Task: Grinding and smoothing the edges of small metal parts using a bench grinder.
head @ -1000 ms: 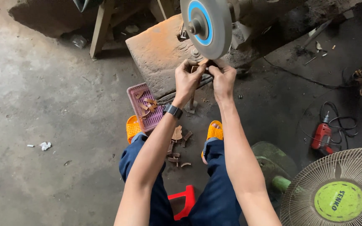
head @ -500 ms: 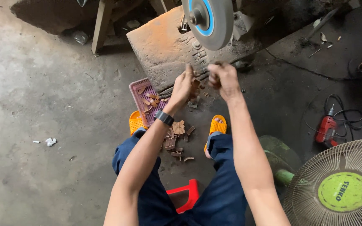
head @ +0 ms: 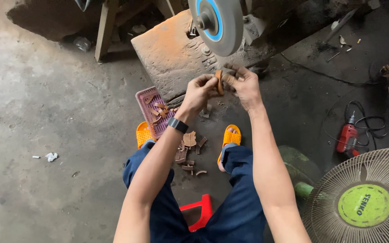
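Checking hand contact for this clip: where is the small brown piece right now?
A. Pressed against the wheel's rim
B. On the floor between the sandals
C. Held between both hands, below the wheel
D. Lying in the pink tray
C: the brown piece is pinched between the left hand and right hand, just below the wheel and not touching it.

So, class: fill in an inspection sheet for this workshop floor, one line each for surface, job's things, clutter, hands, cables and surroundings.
Surface: bare concrete floor, stained.
Job's things: small brown piece held below the grinding wheel.
Clutter: brown offcuts between the feet; more in a pink tray; paper scrap.
Hands: left hand and right hand both pinch the piece.
Cables: black cord coiled by the red drill.
Surroundings: fan, red stool.
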